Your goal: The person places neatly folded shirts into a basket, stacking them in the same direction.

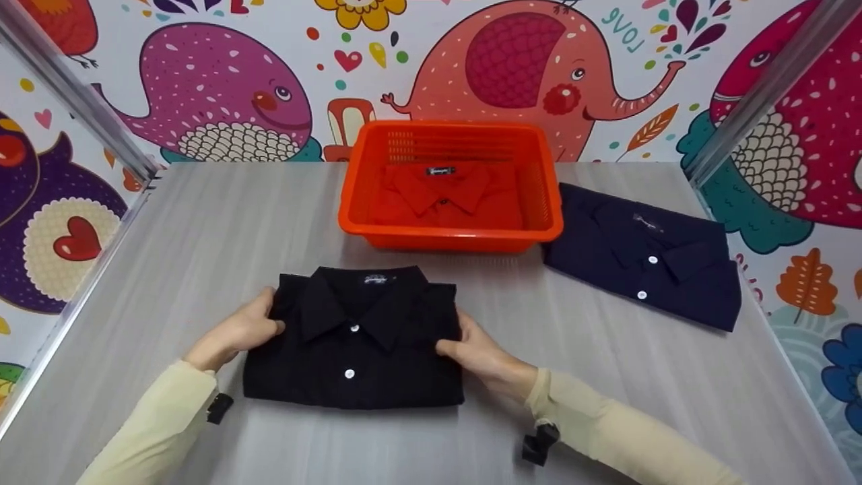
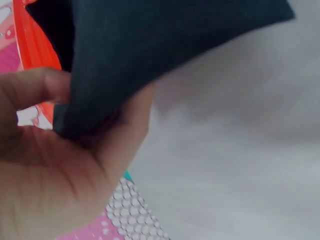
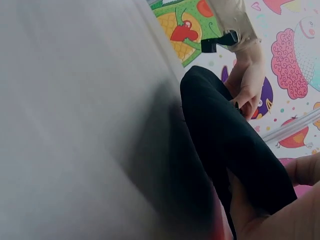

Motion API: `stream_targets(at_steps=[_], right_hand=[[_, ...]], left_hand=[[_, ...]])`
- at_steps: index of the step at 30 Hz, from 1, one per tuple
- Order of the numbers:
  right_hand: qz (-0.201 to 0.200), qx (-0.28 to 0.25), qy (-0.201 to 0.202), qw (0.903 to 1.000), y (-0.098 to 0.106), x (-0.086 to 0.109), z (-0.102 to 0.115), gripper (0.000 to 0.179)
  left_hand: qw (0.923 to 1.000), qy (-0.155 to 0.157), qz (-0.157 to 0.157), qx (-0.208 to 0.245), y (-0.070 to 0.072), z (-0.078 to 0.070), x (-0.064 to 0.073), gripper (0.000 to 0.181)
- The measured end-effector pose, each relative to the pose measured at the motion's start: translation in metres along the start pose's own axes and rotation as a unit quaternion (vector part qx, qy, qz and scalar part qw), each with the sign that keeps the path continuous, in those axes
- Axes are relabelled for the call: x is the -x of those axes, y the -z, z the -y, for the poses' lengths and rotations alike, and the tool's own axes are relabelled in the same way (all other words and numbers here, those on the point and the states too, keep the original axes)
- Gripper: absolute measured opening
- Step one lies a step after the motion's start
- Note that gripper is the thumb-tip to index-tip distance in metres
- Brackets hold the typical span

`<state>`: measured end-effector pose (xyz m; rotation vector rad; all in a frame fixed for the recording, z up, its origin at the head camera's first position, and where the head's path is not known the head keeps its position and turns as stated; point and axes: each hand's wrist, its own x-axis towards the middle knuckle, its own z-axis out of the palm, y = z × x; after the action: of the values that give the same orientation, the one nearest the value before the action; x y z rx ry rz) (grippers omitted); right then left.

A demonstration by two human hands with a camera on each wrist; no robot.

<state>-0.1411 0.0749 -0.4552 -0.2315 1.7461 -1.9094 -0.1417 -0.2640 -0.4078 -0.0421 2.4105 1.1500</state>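
Note:
A folded black shirt point(image 1: 350, 357) with white buttons is held between both hands, its collar facing away from me. My left hand point(image 1: 246, 330) grips its left edge, thumb on top and fingers underneath, as the left wrist view shows with the shirt point(image 2: 165, 40). At the right edge, my right hand point(image 1: 488, 353) pinches the cloth the same way. In the right wrist view the shirt point(image 3: 230, 145) is seen edge-on, raised off the table with a shadow below it. Farther off, a folded red shirt point(image 1: 444, 202) lies inside an orange basket point(image 1: 451, 236).
A folded navy shirt point(image 1: 646, 263) lies on the table to the right of the basket, slightly turned. The grey table point(image 1: 222, 222) is bordered by printed walls with cartoon animals and metal corner posts point(image 1: 761, 87).

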Motion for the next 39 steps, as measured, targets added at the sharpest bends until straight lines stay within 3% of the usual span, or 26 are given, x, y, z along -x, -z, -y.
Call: stream_targets(at_steps=[7, 14, 19, 27, 39], right_hand=[[0.016, 0.007, 0.015, 0.9997, 0.025, 0.017, 0.006, 0.083], [0.017, 0.058, 0.017, 0.998, 0.052, 0.04, 0.011, 0.082], [0.002, 0.081, 0.007, 0.9967, 0.071, 0.059, 0.014, 0.081], [-0.028, 0.107, 0.004, 0.9939, 0.091, 0.079, 0.016, 0.083], [-0.064, 0.136, 0.01, 0.9886, 0.112, 0.096, 0.031, 0.08]], left_hand=[[0.9995, -0.023, -0.004, 0.023, -0.016, -0.018, -0.003, 0.077], [0.9978, -0.04, 0.004, 0.052, -0.037, -0.033, 0.0, 0.078], [0.9943, -0.053, 0.023, 0.089, -0.052, -0.044, 0.002, 0.08], [0.9908, -0.074, 0.031, 0.109, -0.069, -0.058, -0.002, 0.084], [0.9881, -0.101, 0.018, 0.115, -0.082, -0.074, -0.015, 0.085]])
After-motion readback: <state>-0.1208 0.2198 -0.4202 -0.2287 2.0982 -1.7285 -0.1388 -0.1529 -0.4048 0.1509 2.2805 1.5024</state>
